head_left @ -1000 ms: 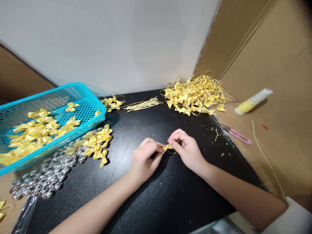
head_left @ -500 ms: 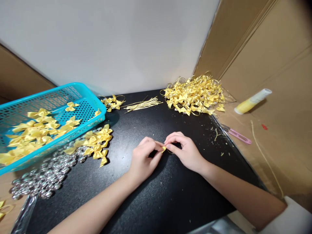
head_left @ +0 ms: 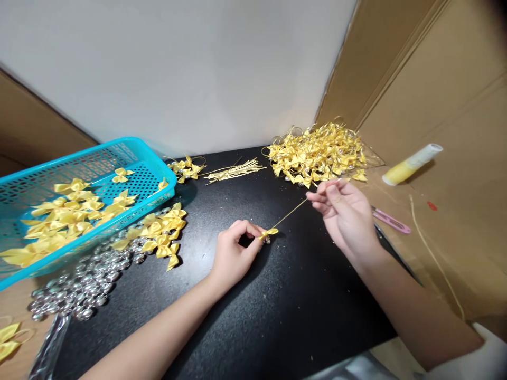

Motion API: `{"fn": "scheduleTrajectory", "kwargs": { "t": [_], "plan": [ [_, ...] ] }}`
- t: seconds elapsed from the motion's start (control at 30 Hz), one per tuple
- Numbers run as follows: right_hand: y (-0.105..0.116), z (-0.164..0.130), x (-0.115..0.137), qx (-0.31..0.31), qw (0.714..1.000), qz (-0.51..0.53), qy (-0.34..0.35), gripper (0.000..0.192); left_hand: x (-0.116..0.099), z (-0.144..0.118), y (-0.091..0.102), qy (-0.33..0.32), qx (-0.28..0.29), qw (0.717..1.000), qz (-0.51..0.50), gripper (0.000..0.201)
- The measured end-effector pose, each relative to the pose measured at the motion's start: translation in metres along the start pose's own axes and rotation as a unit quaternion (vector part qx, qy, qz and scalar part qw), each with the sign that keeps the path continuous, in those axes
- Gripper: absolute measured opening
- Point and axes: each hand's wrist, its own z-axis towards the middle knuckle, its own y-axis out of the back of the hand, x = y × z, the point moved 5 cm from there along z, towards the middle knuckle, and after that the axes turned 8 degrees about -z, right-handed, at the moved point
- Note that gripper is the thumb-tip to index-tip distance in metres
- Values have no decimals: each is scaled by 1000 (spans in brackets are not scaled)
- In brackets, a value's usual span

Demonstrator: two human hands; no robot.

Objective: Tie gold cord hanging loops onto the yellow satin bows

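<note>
Two hands busy near the basket: left hand pinching a bow right of it; right hand gripping the cord, drawn taut; threading step, likely; next, steady pull, firm pinch.

No text, label, brand or number could be read; the yellow tube at far right showed none.

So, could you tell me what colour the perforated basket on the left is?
The basket is bright turquoise blue, seen clearly in the head view.
</note>
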Motion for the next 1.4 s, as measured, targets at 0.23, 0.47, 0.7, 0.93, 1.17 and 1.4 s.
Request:
{"fn": "scheduleTrajectory", "kwargs": {
  "t": [0.23,0.47,0.7,0.93,1.17,1.4],
  "plan": [
    [8,24,57,1,993,-49,107,16,4,5,-4,101,3,986,-134,16],
    [-11,54,49,13,989,-71,127,16,5,5,-8,159,44,956,-242,16],
    [-19,77,-2,-59,996,41,-46,9,11,-2,-15,236,71,883,-399,13],
    [-23,75,-28,-73,984,39,-156,18,15,3,-14,274,30,823,-497,15],
    [-23,73,-28,-57,988,7,-141,14,17,3,-10,267,-18,819,-508,27],
    [-24,72,-26,-61,988,9,-140,17,19,2,-10,256,-28,822,-508,24]
  ]
}}
